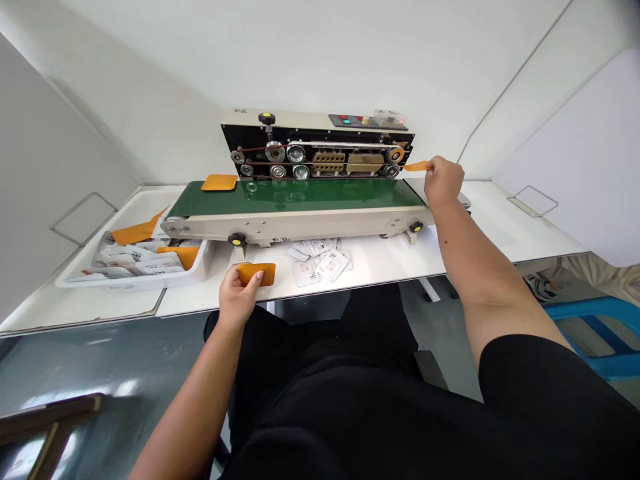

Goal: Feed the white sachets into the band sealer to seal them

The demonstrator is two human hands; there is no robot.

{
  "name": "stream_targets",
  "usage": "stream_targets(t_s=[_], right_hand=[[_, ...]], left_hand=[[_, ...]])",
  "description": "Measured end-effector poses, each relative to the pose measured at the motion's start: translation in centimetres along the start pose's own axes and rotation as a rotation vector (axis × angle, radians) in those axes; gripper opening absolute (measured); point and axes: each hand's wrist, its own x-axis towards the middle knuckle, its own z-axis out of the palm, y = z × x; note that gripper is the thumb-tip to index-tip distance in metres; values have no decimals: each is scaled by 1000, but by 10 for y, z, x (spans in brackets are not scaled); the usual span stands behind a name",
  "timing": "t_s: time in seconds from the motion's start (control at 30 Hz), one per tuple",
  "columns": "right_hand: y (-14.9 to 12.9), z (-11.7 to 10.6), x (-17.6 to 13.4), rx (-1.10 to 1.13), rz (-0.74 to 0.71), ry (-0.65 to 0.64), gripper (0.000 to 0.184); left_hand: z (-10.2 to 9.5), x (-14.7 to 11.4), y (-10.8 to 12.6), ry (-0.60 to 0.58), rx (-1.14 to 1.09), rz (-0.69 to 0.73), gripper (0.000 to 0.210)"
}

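Observation:
My left hand [237, 297] grips an orange packet [261, 274] over the front edge of the table, thumb across its face. At the right end of the band sealing machine [320, 150], my right hand [445, 179] is closed on an orange strip-like piece [417, 166], which looks like a packet seen edge-on. Its far tip meets the rollers. Another orange packet [219, 183] lies on the left part of the green conveyor belt [310, 196]. Several white printed sachets [331, 265] lie loose on the table below the belt.
A white bin [204, 257] at the left holds white sachets and orange packets. Black knobs [237, 239] stick out from the conveyor's front. A blue stool [595, 327] stands on the floor at right, near another person's leg. White panels enclose the table's sides.

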Motion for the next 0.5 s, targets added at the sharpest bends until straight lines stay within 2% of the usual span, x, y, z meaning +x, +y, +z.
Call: stream_targets(t_s=[0.13, 0.33, 0.4, 0.5], right_hand=[[0, 7, 3, 59, 18, 8, 28], [-14, 31, 7, 223, -60, -119, 24], [-14, 29, 5, 229, -88, -116, 34], [-21, 11, -15, 200, -203, -48, 51]], left_hand=[[1, 0, 2, -2, 4, -6, 51], [0, 0, 1, 3, 10, 20, 48], [0, 0, 2, -6, 22, 31, 47], [0, -1, 3, -23, 28, 56, 43]])
